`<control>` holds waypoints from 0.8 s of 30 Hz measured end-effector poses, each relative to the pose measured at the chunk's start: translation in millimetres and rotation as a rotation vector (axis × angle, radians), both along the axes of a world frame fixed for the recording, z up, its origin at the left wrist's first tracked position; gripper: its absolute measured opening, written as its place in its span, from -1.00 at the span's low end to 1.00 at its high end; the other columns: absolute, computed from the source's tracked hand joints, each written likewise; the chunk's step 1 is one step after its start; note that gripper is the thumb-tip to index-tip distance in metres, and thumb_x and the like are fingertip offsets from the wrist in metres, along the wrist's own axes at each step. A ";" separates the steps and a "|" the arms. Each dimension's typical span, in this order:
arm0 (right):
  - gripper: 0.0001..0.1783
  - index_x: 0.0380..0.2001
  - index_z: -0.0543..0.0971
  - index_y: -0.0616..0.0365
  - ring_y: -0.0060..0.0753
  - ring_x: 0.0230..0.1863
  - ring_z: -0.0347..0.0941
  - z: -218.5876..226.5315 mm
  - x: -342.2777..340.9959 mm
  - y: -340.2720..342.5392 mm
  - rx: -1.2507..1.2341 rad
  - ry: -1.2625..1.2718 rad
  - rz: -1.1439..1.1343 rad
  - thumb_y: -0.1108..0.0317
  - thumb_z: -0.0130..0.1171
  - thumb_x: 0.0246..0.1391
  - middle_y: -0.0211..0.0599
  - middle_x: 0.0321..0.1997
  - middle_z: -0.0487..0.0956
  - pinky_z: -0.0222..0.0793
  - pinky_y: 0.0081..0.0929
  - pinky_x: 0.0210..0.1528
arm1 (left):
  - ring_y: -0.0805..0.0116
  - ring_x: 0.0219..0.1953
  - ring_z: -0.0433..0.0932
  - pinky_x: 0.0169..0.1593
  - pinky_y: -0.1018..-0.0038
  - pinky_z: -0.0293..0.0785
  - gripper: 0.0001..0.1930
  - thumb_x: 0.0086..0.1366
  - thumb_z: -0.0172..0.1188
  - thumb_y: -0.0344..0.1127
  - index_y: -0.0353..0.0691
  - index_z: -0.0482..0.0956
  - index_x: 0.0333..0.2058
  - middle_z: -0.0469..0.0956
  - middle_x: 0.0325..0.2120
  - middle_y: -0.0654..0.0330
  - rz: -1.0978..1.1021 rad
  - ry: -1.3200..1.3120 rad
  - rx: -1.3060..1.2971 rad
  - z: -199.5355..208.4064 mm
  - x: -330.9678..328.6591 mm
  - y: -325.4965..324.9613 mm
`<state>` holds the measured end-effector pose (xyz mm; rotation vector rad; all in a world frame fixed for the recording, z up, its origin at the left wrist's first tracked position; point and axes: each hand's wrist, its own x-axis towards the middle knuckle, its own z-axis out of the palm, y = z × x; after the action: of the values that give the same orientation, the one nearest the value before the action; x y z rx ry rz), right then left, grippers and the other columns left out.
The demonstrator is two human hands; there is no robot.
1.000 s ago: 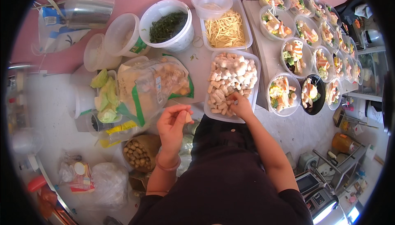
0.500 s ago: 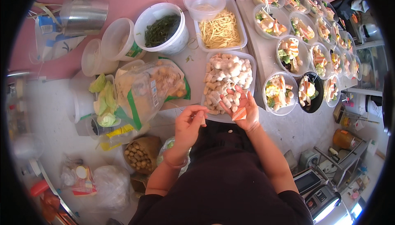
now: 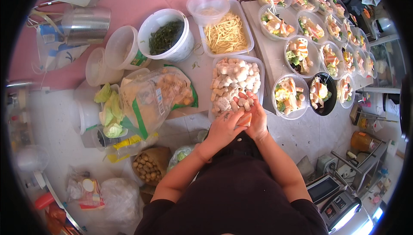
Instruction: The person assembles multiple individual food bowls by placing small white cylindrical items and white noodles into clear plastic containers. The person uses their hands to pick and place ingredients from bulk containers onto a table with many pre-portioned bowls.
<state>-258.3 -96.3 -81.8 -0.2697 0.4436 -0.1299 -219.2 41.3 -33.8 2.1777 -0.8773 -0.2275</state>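
Note:
My two hands meet over the near edge of a white tray (image 3: 214, 106) heaped with pale mushroom-shaped pieces (image 3: 235, 72). In my cupped right hand (image 3: 259, 122) lie an orange-and-white striped slice (image 3: 244, 120) and a few of the pale pieces (image 3: 245, 103). My left hand (image 3: 224, 128) is closed, its fingertips against the slice and the right palm. What those fingers pinch is hidden. To the right, clear bowls (image 3: 290, 115) and a black bowl (image 3: 331, 101) hold broccoli, striped slices and pale pieces.
Beyond the tray are a tray of yellow strips (image 3: 226, 36), a clear tub (image 3: 208, 9) and a white bucket of dark greens (image 3: 183, 48). Left of it lies a clear-and-green plastic bag (image 3: 150, 95), beside lettuce (image 3: 112, 110). A sack of round brown items (image 3: 148, 166) stands below.
My left hand has moved right, from beside the tray to my right palm, and now touches the slice. My right hand has curled more around what it holds. The view has shifted slightly.

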 end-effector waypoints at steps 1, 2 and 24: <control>-0.52 0.15 0.32 0.03 -0.01 0.25 0.27 -2.3 -1.0 -1.9 0.014 -0.015 -0.019 0.01 -0.04 0.29 -0.11 0.20 0.37 0.17 -0.04 0.34 | 0.09 -0.30 0.56 -0.29 0.26 0.49 -0.53 0.02 0.41 -0.23 -0.10 0.53 -0.05 0.54 -0.40 0.14 -0.008 -0.073 -0.006 -3.8 2.1 0.9; -0.51 0.14 0.33 0.05 0.00 0.24 0.28 -4.7 -2.4 -5.2 0.048 -0.030 -0.040 0.01 -0.01 0.28 -0.09 0.19 0.38 0.16 -0.04 0.34 | 0.10 -0.32 0.56 -0.30 0.27 0.49 -0.55 0.03 0.41 -0.24 -0.10 0.53 -0.07 0.53 -0.41 0.14 -0.019 -0.144 -0.011 -9.9 3.4 1.8; -0.73 -0.08 0.40 -0.08 -0.39 -0.38 0.42 4.8 -103.2 -33.1 0.147 0.249 -0.077 0.05 0.00 0.29 -0.28 -0.15 0.49 0.25 -0.55 -0.50 | 0.12 -0.14 0.47 -0.05 0.24 0.36 -0.77 0.09 0.27 -0.46 -0.22 0.51 -0.23 0.53 -0.29 0.09 -0.119 -0.266 0.055 -38.3 43.6 -1.4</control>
<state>-361.5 -129.4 -77.0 -0.1241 0.7077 -0.1386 -175.6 39.8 -72.1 2.2422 -1.1631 -0.0198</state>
